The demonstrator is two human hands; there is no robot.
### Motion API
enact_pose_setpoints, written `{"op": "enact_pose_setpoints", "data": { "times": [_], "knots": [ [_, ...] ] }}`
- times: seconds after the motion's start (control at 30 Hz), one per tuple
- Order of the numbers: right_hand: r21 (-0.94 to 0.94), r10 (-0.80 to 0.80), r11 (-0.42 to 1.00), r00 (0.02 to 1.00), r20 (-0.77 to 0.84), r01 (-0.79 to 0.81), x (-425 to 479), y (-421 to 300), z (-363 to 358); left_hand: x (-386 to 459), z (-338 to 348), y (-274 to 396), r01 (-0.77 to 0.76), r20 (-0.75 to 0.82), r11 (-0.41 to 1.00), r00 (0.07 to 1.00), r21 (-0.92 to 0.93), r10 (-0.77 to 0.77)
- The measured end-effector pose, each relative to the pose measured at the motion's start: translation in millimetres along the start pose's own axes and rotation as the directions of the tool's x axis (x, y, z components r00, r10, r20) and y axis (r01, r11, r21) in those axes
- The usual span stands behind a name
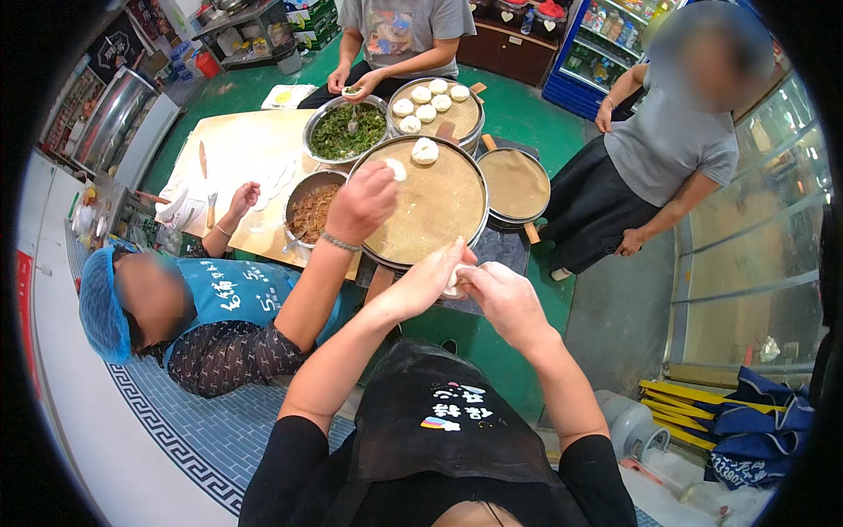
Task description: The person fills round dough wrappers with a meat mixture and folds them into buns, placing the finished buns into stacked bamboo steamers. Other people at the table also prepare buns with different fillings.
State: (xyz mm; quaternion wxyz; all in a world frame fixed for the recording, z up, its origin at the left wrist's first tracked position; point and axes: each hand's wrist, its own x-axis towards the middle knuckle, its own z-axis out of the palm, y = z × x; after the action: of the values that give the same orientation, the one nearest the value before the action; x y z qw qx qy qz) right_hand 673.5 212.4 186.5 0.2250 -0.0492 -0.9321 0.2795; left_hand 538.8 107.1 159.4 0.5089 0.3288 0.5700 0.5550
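Between my two hands is a white dough bun (453, 284), partly hidden by the fingers. My left hand (428, 277) cups it from the left side. The fingertips of my right hand (506, 300) pinch its edge. Just beyond lies a round steamer tray (428, 221) with a woven liner, bearing one pleated bun (425, 151) near its far rim. A co-worker's hand (365, 201) with a beaded bracelet reaches over the tray's left side, holding a white piece of dough (396, 169).
Left of the tray stand a metal bowl of brown filling (315, 214) and a bowl of chopped greens (349, 132). Flat wrappers (273, 181) lie on the wooden board (244, 135). Another steamer (402, 128) holds several buns; a smaller one (514, 184) sits at right. People stand or sit around.
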Motion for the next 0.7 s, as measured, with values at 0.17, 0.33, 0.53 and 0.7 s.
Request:
{"op": "enact_pose_setpoints", "data": {
  "times": [0.17,0.33,0.53,0.7],
  "knots": [
    [0.45,0.384,0.809,0.92,0.084,-0.379,0.7,-13.3,-21.0,-15.5,6.9,21.1,0.046,0.005,0.961,0.999,-0.271,-0.046],
    [0.357,0.278,0.901,0.96,-0.041,-0.246,1.4,-13.3,-4.0,-11.7,21.0,-6.9,0.009,-0.122,0.919,0.991,-0.395,-0.063],
    [-0.042,-0.083,0.996,0.994,-0.069,0.08,-2.3,-2.3,-4.0,-16.8,17.1,8.6,0.157,-0.063,0.909,0.979,-0.386,-0.196],
    [0.018,-0.139,0.99,0.985,0.1,0.138,19.3,-15.7,-27.3,-17.4,1.5,0.4,0.277,0.156,0.916,0.958,-0.29,-0.24]
  ]
}}
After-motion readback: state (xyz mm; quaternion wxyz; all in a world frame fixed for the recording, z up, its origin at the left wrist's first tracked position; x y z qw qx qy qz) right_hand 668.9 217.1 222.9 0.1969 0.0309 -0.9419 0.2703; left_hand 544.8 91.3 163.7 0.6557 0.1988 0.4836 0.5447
